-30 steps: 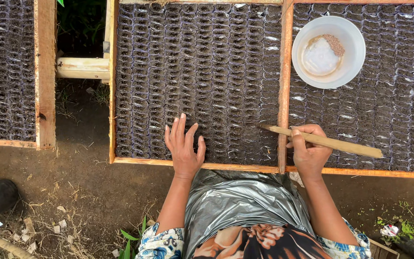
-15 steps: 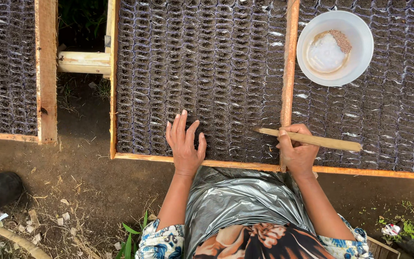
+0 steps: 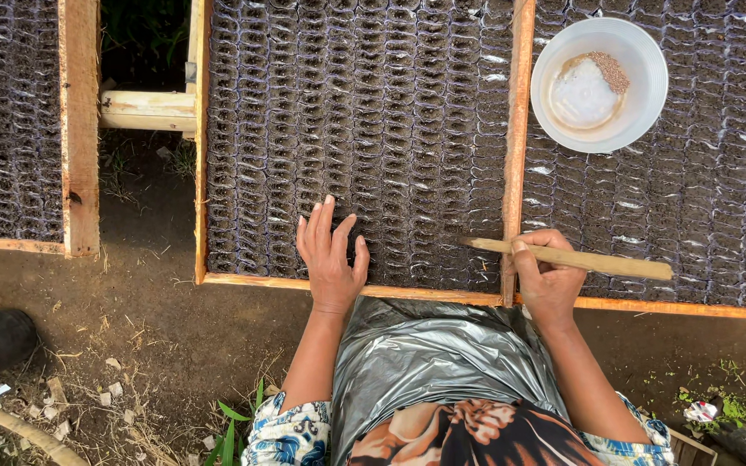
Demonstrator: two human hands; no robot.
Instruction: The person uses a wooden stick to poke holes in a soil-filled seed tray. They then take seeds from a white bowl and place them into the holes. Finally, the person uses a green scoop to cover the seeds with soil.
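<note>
Wooden stick (image 3: 580, 258) gripped in right hand (image 3: 550, 276) over the frame rail (image 3: 515, 129), left hand (image 3: 330, 259) spread flat on soil-filled seedling cells (image 3: 373, 112), white bowl (image 3: 599, 85) of seeds beyond

Wooden rail (image 3: 515, 129) and white bowl (image 3: 599, 84) interrupt open seedling pots (image 3: 373, 112).

Wooden-framed beds (image 3: 516, 129) hold tight rows of small dark soil-filled seedling bags (image 3: 373, 112). A white bowl (image 3: 599, 85) with pale powder and brownish seeds sits on the bags near the right bed's far edge. Bare earth ground (image 3: 148, 328) lies below the near frame edge.
</note>
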